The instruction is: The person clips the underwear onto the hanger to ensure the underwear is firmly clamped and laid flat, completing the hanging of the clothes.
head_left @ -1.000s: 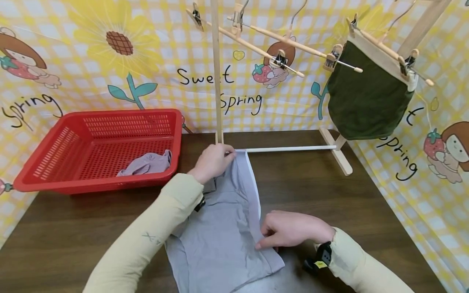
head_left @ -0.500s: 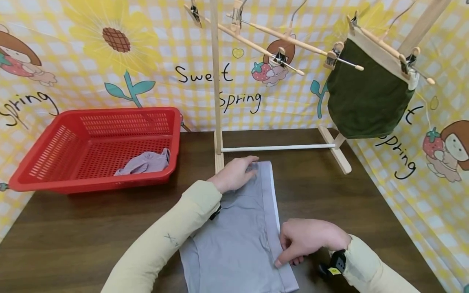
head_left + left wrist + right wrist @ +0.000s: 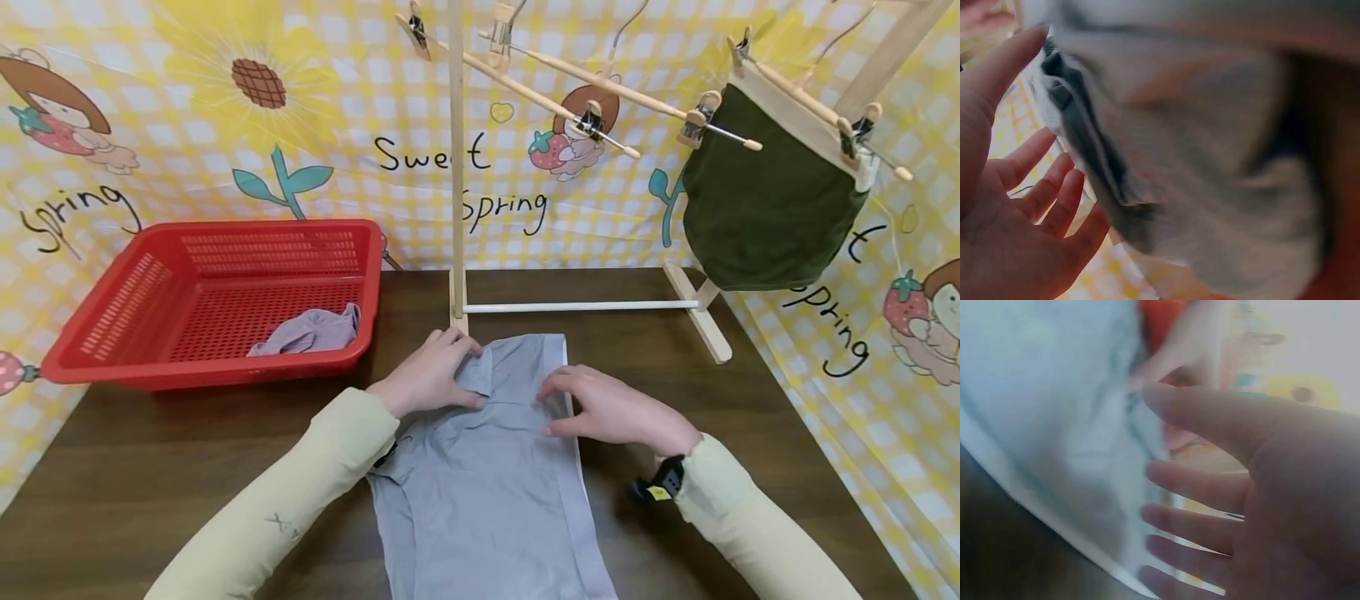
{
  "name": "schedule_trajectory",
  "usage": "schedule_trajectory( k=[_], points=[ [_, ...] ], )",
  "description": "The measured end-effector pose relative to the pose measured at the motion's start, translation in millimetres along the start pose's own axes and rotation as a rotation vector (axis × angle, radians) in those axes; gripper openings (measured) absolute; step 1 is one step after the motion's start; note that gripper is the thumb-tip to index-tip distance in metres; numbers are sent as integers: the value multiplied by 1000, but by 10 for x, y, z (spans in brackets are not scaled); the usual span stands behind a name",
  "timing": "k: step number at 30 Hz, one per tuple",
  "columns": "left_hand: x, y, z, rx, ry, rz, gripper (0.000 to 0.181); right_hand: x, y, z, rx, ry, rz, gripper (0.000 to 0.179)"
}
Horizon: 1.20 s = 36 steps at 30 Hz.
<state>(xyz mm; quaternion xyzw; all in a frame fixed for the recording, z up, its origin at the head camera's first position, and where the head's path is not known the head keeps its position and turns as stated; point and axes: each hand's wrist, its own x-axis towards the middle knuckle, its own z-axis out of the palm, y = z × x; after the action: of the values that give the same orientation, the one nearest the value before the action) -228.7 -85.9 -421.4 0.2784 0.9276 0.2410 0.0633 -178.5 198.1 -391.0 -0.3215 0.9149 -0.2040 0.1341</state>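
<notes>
A pair of light grey shorts lies on the table in front of me, its paler waistband along the right side. At the far left corner of the shorts is my left hand, thumb and fingers apart beside a small turned-over flap. In the left wrist view its fingers stretch along the edge of the blurred cloth. My right hand is over the waistband near its far end, fingers spread and loosely bent. The right wrist view shows those fingers apart, tips in front of the cloth.
A red plastic basket with a mauve cloth inside stands at the left. Behind the shorts is a wooden rack with a white lower bar. Clip hangers hang above, one bearing a dark green garment.
The shorts first shifted right and nearer me. Since then my left hand has moved left to the far corner, and my right hand has let go of the near waistband and moved farther up.
</notes>
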Motion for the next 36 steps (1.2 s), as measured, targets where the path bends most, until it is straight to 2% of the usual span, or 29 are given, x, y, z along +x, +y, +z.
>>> schedule_trajectory(
  k=[4,7,11,12,14,17,19,20,22,25,28,30,33,36],
  points=[
    [-87,-49,32,16,9,-14,58,182,40,154,-53,17,-12,55],
    [-146,-67,21,-5,40,-8,35,244,51,225,-83,18,-11,63],
    [-165,-138,-14,-57,126,-4,5,248,45,213,-93,-7,-7,64],
    [-157,-165,-26,-63,161,-27,5,247,46,204,-90,-15,-4,63],
    [-126,-213,-47,-80,245,-113,11,243,53,192,-86,-23,-7,61],
    [-80,-258,-77,-120,376,-290,16,232,62,177,-88,-21,-21,59],
    [-61,-256,-95,-157,433,-390,17,228,64,170,-87,-24,-25,58],
    [-55,-248,-99,-166,440,-421,17,227,66,169,-90,-25,-28,57],
    [-57,-214,-108,-164,401,-467,20,226,69,167,-93,-27,-26,57],
    [-64,-157,-109,-118,239,-508,43,229,74,166,-102,-18,-24,55],
    [-54,-132,-101,-80,74,-503,51,228,75,167,-99,-9,-20,54],
    [-36,-134,-91,-85,20,-476,42,227,76,171,-100,-4,-29,53],
    [-11,-147,-104,-100,20,-411,23,227,80,178,-93,-5,-38,52],
    [11,-167,-148,-101,113,-383,15,240,84,164,-75,-27,-37,51]
  ],
)
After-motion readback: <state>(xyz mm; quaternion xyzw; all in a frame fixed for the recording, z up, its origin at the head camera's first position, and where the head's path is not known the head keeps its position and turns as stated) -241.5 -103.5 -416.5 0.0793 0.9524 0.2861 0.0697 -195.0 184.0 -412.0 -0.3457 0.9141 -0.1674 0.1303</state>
